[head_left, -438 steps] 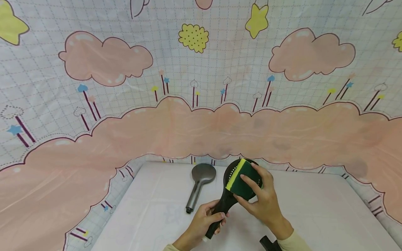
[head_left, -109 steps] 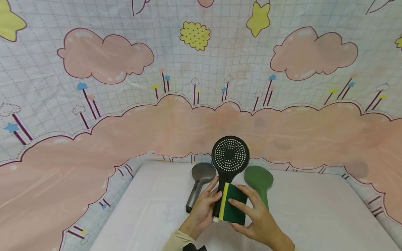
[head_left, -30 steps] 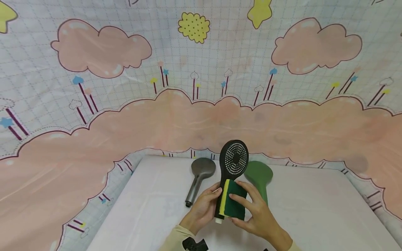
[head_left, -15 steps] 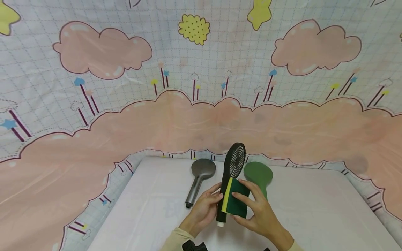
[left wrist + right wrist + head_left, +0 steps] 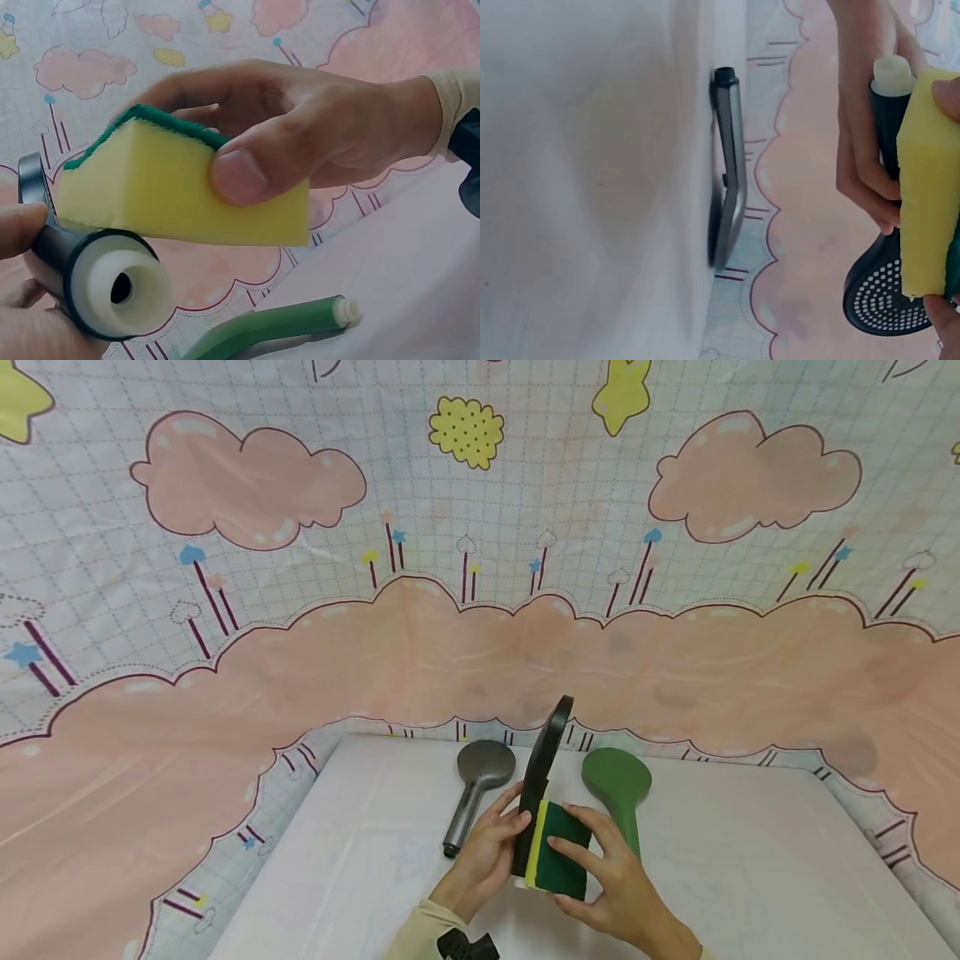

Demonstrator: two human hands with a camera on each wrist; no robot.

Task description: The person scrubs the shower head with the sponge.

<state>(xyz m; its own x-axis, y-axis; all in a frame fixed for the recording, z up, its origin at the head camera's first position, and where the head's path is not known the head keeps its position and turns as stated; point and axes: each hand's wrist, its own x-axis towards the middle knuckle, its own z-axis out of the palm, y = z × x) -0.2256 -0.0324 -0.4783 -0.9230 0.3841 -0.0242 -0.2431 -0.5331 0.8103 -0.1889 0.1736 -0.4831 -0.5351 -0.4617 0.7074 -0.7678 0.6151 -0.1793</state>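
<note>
My left hand (image 5: 483, 856) grips the handle of a black shower head (image 5: 547, 747), held up above the table and seen nearly edge-on in the head view. Its dotted spray face (image 5: 885, 300) shows in the right wrist view, partly covered by the sponge. A white connector (image 5: 124, 289) sits in the handle's end. My right hand (image 5: 622, 885) pinches a green-and-yellow sponge (image 5: 566, 852) between thumb and fingers. The sponge's yellow side lies against the handle, close to the left fingers.
On the white table (image 5: 360, 827) a grey shower head (image 5: 483, 766) lies left of the hands. A green shower head (image 5: 617, 777) lies to the right, its handle partly behind the right hand. A patterned cloth (image 5: 450, 668) rises behind the table.
The black shower head has turned from face-on to edge-on. Since the oldest frame, the sponge has gone from the spray face down to the handle. Both hands keep their hold.
</note>
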